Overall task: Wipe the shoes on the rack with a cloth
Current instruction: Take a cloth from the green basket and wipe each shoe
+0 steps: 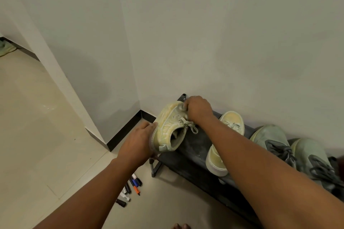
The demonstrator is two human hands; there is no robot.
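- Yellow shoe [168, 128], tilted at the rack's [188, 161] left end, gripped underneath by the left hand [138, 142].
- Right hand [198, 108] pinches the cloth [181, 107] against the toe: wiping underway.
- Next, probably turn the shoe to reach unwiped sides.

A home, most likely an entrance hall or corridor corner. Just right of the gripped yellow sneaker [170, 128] a low dark shoe rack [193, 156] stands against a plain white wall [223, 33], carrying its mate [223, 147] and a grey-green laced pair [290, 152]. Below the grip lies pale tiled floor [37, 117] with dark skirting [124, 132], loose marker pens [130, 189] and bare toes [181, 226] at the bottom edge.
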